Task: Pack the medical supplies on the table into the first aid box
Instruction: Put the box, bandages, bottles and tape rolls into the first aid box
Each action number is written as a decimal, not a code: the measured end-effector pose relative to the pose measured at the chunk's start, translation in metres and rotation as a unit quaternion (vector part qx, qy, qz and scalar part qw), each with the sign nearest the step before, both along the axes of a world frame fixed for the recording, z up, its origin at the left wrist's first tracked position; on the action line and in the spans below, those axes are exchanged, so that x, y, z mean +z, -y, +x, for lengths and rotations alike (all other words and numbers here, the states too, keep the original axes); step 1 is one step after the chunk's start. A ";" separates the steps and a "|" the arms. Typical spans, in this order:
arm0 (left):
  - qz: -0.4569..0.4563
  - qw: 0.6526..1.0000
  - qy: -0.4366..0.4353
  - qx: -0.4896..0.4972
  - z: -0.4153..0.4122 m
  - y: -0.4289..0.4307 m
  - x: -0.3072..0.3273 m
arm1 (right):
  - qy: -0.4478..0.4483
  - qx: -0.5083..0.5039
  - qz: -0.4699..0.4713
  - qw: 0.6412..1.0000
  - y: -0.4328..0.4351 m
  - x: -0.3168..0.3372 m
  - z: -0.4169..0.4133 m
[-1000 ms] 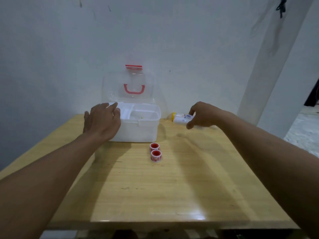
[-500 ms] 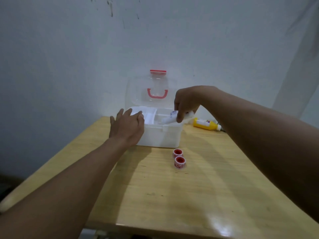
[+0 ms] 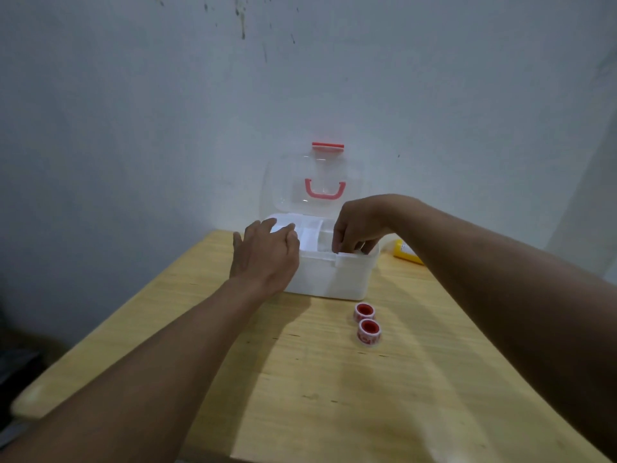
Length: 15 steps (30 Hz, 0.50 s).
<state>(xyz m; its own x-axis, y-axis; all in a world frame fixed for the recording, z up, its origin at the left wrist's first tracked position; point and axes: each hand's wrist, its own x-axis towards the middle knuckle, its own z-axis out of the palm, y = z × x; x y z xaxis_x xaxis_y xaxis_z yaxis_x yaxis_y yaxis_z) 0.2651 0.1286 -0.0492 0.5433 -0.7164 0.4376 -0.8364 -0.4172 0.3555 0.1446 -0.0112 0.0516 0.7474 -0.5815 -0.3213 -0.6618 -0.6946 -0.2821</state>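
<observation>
The white first aid box (image 3: 337,279) stands at the table's far edge, its clear lid (image 3: 317,182) with a red handle raised against the wall. My left hand (image 3: 267,255) lies over the box's front left corner, fingers draped on the rim. My right hand (image 3: 357,228) dips its curled fingers into the right compartment; the white bottle it carries is hidden behind the box wall. Two red tape rolls (image 3: 367,324) stand on the table just in front of the box. A yellow bottle (image 3: 405,251) lies to the right of the box, partly behind my right forearm.
The wooden table (image 3: 317,396) ends at its left edge close to my left forearm, and its near edge is at the bottom of the view. A grey wall (image 3: 167,128) rises directly behind the box.
My right hand carried the white bottle from the table's right side to over the box and has now lowered it inside. The left hand stayed on the box. My view shifted left.
</observation>
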 end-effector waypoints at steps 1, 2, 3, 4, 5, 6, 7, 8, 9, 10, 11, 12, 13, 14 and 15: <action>-0.002 1.000 0.000 0.000 0.000 0.000 0.000 | 0.011 -0.003 0.013 1.000 0.000 -0.003 0.000; -0.003 1.000 0.001 -0.001 0.000 0.000 0.000 | 0.019 -0.004 0.020 1.000 0.000 -0.005 0.000; -0.001 1.000 -0.001 -0.003 -0.001 -0.001 0.001 | 0.026 -0.004 0.023 0.999 0.000 -0.007 -0.001; 0.004 1.000 -0.003 -0.004 -0.001 -0.001 0.002 | 0.035 -0.005 0.025 0.999 0.000 -0.008 -0.002; 0.015 1.000 -0.004 -0.003 -0.002 -0.001 0.003 | 0.049 -0.007 0.027 0.998 0.001 -0.007 -0.004; 0.030 1.000 -0.002 0.002 -0.001 -0.001 0.005 | 0.068 -0.012 0.030 0.997 0.002 -0.006 -0.007; 0.042 0.999 0.006 0.007 -0.001 -0.001 0.006 | 0.090 -0.017 0.031 0.995 0.003 -0.004 -0.011; 0.048 0.999 0.019 0.010 -0.002 0.000 0.008 | 0.115 -0.023 0.031 0.993 0.005 -0.001 -0.015; 0.044 0.998 0.033 0.012 -0.003 0.001 0.009 | 0.141 -0.028 0.029 0.989 0.008 0.002 -0.021; 0.032 0.998 0.045 0.010 -0.004 0.003 0.010 | 0.166 -0.033 0.024 0.985 0.011 0.005 -0.027; 0.018 0.998 0.054 0.006 -0.007 0.005 0.010 | 0.189 -0.039 0.013 0.981 0.014 0.008 -0.033; 0.009 0.998 0.063 0.001 -0.009 0.007 0.009 | 0.209 -0.047 0.000 0.977 0.018 0.010 -0.039; 0.006 0.997 0.076 -0.005 -0.012 0.009 0.007 | 0.226 -0.055 -0.014 0.972 0.022 0.012 -0.046; 0.008 0.996 0.092 -0.007 -0.014 0.011 0.004 | 0.238 -0.062 -0.031 0.969 0.026 0.013 -0.052; 0.010 0.994 0.108 -0.005 -0.015 0.012 0.001 | 0.241 -0.068 -0.055 0.967 0.031 0.013 -0.058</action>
